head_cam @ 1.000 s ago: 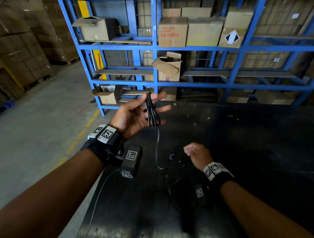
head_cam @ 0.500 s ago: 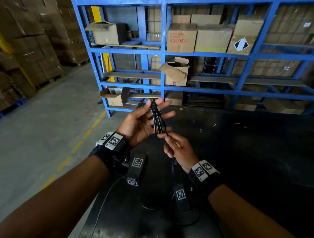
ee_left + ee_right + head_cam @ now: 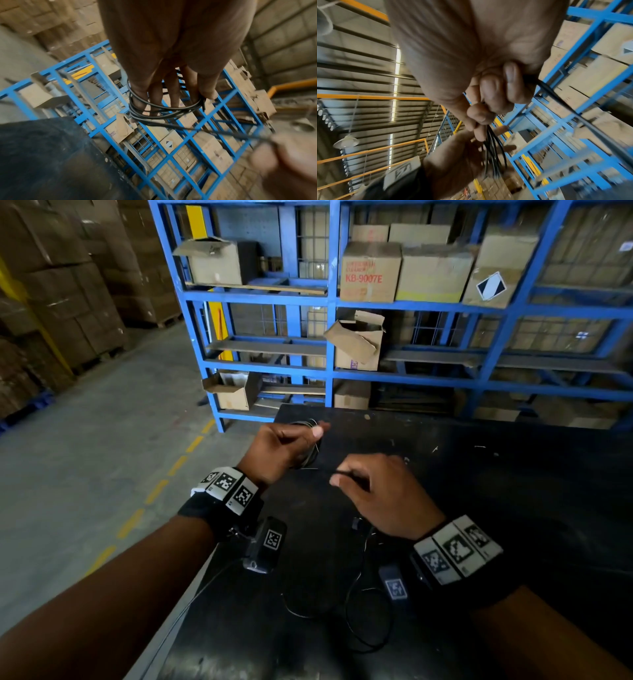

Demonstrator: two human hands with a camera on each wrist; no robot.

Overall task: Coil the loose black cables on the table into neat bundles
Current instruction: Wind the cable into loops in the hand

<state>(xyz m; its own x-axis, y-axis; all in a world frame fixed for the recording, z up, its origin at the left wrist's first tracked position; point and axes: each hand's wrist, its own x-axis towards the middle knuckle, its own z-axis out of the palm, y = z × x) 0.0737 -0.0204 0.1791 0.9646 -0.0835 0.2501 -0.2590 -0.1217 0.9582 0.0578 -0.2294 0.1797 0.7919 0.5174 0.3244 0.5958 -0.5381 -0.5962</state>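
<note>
A thin black cable is wound in several loops (image 3: 163, 111) around the fingers of my left hand (image 3: 308, 436), which is raised above the far left corner of the black table (image 3: 513, 491). From the coil a taut strand (image 3: 205, 130) runs to my right hand (image 3: 342, 477), close beside it to the right, which pinches the strand between thumb and curled fingers. In the right wrist view the cable (image 3: 573, 112) leaves my fist and the coil (image 3: 494, 155) lies against my left palm. The loose rest of the cable (image 3: 368, 621) lies in loops on the table under my right wrist.
Blue steel shelving (image 3: 329, 371) with cardboard boxes stands right behind the table. The table's left edge (image 3: 205, 577) drops to a grey concrete floor with yellow dashes. A small black plug (image 3: 358, 522) lies by the loose loops.
My left hand has turned from palm up to back up and curled over the coil. My right hand rose from the table, took the strand and has drawn it out to the right.
</note>
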